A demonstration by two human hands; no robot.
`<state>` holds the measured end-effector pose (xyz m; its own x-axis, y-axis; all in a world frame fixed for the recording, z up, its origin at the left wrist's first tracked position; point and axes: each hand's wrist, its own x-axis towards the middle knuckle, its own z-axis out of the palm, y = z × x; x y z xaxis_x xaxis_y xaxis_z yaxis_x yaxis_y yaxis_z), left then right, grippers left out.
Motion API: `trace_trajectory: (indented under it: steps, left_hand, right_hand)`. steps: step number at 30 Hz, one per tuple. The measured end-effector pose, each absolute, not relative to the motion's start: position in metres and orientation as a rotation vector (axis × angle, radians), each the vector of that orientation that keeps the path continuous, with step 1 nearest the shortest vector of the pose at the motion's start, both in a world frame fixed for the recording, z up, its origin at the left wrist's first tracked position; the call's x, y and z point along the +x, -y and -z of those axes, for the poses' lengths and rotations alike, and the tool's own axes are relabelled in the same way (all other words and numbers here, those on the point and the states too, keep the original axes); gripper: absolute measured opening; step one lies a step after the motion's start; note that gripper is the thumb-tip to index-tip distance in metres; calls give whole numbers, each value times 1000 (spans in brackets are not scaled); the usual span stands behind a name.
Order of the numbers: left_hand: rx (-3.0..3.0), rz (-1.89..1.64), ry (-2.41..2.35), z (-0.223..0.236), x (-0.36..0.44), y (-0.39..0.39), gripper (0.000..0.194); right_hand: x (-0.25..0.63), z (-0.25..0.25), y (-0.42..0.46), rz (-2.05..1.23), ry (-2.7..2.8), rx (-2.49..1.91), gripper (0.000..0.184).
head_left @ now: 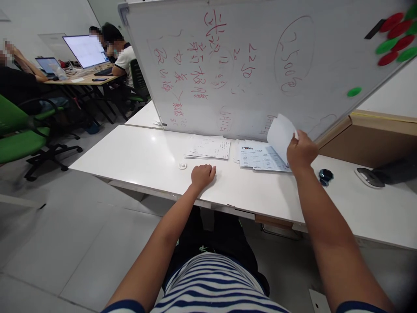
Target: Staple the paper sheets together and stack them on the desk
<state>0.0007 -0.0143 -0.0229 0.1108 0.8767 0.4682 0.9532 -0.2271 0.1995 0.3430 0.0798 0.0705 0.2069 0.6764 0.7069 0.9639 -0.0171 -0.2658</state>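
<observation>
My right hand (302,150) pinches the edge of a white paper sheet (280,134), which curls upward over a stack of printed bluish sheets (256,155) with "PONY" at the top. Resting on the white table (153,167), my left hand (202,174) is curled closed; nothing shows in it. Just beyond that hand lies another stack of white papers (208,147), its edges uneven. A small white coiled object (183,165) sits to the left of my left hand.
A whiteboard (247,65) with red writing stands along the table's back, with red and green magnets (391,39) on it. To the right are a dark watch (325,177), a computer mouse (369,178) and a cardboard box (374,137). Several people sit at a desk (84,82) back left.
</observation>
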Motion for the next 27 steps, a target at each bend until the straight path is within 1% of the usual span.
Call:
trace_trajectory:
  steps: [7,13,16,19,23,27]
  left_hand:
    - [-2214,746,1842,24,1,14,48]
    - [-2219,733,1857,22,0,14,47]
    - [-2224,732,1862,22,1,14,47]
    - [-2225,743,1872,24,1,14,47]
    - [-2227,760,1863,25,0,13,46]
    - [-2237,750,1870,24,0,14,45]
  right_hand:
    - [361,-113,-52,625,1334,-1675,44]
    - [374,-119,-40,602,1257,-1518,51]
    - [372,-107,-37,643,1259,-1506,51]
    - [360,-81,-31,633,1505,-1580,47]
    - [338,-39,-20,479,1866,-1561,41]
    - [322,-9,-16,384,1884,-1608,47]
